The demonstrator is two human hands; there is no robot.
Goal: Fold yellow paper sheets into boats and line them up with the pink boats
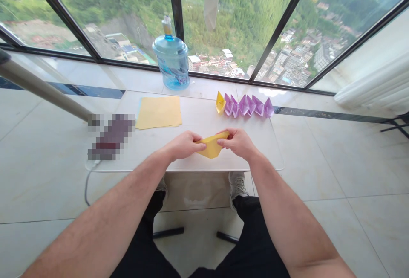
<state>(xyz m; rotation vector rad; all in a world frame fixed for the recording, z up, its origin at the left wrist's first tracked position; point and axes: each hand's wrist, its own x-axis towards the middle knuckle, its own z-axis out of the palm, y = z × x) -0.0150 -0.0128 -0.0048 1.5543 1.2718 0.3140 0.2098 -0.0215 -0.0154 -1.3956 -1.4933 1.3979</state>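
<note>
A folded piece of yellow paper (211,146) is held between both hands over the front part of the white table (188,158). My left hand (187,145) pinches its left end, thumb on the near side. At the other end, my right hand (235,141) is closed on the right corner, with the thumb pressed against the front. The paper has a slanted outline that narrows toward the bottom. Behind it to the right stands a yellow paper boat (220,103), beside a row of several purple paper boats (246,105).
A stack of yellow paper sheets (159,112) lies at the back left of the table. Left of it is a pixelated dark object (113,137) with a cable (86,188). A blue water jug (173,65) stands by the window, and a slanted pole (47,88) crosses the left side.
</note>
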